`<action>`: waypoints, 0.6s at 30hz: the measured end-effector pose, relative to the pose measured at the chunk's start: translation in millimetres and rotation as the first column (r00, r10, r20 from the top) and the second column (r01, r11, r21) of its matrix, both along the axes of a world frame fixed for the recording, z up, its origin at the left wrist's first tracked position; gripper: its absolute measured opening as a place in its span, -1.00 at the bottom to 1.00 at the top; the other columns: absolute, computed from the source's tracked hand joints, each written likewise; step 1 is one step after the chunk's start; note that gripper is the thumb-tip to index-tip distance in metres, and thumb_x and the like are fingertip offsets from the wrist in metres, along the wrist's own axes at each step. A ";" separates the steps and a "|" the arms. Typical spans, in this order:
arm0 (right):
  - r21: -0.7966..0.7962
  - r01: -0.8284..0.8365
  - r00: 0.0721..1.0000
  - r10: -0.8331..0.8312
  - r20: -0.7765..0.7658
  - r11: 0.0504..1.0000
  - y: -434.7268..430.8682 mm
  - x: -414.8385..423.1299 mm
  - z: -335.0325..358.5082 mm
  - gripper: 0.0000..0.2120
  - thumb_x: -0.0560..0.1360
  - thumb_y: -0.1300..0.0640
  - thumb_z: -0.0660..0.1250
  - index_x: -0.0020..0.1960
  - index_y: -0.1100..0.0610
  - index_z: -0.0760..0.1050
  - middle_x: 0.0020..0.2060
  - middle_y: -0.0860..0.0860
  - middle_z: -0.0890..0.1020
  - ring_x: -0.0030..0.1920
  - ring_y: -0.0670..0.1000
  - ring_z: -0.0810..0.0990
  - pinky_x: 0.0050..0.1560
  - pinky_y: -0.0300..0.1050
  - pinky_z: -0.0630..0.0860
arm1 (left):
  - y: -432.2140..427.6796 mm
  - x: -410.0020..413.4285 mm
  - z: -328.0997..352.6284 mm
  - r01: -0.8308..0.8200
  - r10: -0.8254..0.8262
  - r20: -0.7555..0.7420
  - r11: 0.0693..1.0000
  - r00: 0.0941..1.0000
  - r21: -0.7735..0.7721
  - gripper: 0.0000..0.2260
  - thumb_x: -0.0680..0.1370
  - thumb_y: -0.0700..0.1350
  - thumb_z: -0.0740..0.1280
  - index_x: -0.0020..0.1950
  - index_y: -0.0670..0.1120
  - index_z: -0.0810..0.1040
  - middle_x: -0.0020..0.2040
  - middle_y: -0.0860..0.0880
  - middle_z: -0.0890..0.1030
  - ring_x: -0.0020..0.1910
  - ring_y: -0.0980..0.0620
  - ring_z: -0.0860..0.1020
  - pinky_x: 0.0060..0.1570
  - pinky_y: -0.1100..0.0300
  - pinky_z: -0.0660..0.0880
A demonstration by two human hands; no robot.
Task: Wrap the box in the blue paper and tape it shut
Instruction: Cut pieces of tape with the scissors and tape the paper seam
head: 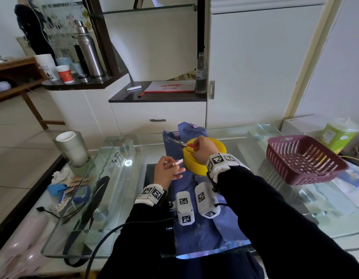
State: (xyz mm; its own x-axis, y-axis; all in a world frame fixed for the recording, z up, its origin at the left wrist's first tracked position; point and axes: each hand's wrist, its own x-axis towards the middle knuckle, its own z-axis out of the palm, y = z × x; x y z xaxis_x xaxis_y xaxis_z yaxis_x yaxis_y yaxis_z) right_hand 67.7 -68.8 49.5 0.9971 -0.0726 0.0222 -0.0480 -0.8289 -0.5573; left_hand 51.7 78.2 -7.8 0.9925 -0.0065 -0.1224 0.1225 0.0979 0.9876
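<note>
R hand (202, 151) grips scissors (177, 141) over yellow bowl (194, 168), L hand (166, 171) pinches tape strip (179, 162) above blue paper (204, 232) running mid-table (275, 208) to near edge; risk: loose strip curls & sticks to itself.

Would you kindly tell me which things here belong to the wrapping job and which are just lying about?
Job: sheet of blue wrapping paper; red-handled metal scissors, held by the right hand; short shiny strip of tape, pinched by the left hand.
Lying about: purple slotted plastic basket; green tissue pack; steel flask on the shelf.
</note>
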 end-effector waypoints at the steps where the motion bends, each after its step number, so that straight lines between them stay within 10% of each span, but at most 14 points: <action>1: 0.013 0.007 0.999 -0.007 0.040 1.000 2.0 -2.8 -0.3 -0.71 0.43 -0.18 0.33 -0.07 0.03 0.45 -0.10 0.03 0.61 -0.02 0.10 0.59 0.11 -0.04 0.51 | -0.7 -1.0 0.6 0.010 -0.010 0.007 1.000 1.000 -0.006 -0.77 0.51 -0.45 0.24 -0.18 -0.13 0.39 -0.11 -0.06 0.58 -0.43 0.16 0.63 -0.45 0.34 0.54; 6: 0.153 -0.047 0.998 0.041 0.044 0.987 6.0 -5.5 -0.6 -0.71 0.44 0.07 0.42 0.07 0.19 0.48 -0.16 0.02 0.59 -0.17 -0.03 0.50 -0.17 -0.26 0.43 | -9.5 -3.8 3.8 0.026 -0.026 0.014 1.000 1.000 -0.006 -0.84 0.53 -0.43 0.22 -0.06 -0.19 0.49 -0.15 -0.03 0.58 -0.44 0.18 0.63 -0.47 0.36 0.53; 18: -0.009 -0.172 0.981 0.172 0.089 0.985 6.3 -6.3 -6.2 -0.68 0.43 0.11 0.43 0.07 0.12 0.36 -0.06 0.07 0.62 -0.04 0.08 0.60 0.02 0.02 0.58 | -20.1 -11.2 9.7 0.034 -0.034 0.022 0.999 0.999 0.001 -0.85 0.52 -0.37 0.30 0.02 -0.17 0.47 -0.17 -0.04 0.61 -0.39 0.20 0.64 -0.46 0.34 0.52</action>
State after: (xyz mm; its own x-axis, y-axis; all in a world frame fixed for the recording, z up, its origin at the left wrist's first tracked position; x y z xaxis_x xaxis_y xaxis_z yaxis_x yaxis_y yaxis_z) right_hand 61.4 -62.5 43.3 0.9888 0.0997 0.1113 0.1449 -0.8213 -0.5517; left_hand 40.5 58.2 1.9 0.9941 -0.0407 -0.1003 0.1037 0.0937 0.9902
